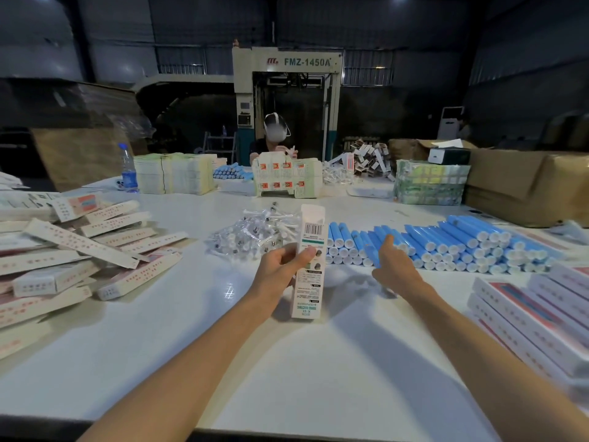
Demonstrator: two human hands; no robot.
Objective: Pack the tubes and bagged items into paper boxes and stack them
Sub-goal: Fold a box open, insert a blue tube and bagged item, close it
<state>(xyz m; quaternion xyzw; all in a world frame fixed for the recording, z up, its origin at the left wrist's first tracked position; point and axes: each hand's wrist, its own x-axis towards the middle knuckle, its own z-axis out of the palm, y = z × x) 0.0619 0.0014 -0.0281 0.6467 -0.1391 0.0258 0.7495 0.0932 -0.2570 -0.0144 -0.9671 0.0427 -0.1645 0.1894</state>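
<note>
Over the white desk [287, 362], left hand [280, 266] grips an upright paper box [309, 266]; right hand [395, 263], fingers extended, touches the blue tubes [446, 244].

Matt printed paper box [309, 263] at frame centre; glossy blue plastic tubes [446, 247] right; crinkly clear plastic bags [255, 234]; smooth, glossy white table [287, 362].

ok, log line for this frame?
left hand: holds paper box upright | right hand: at blue tubes, grasp unclear | bagged items: piled left of tubes, untouched
</note>
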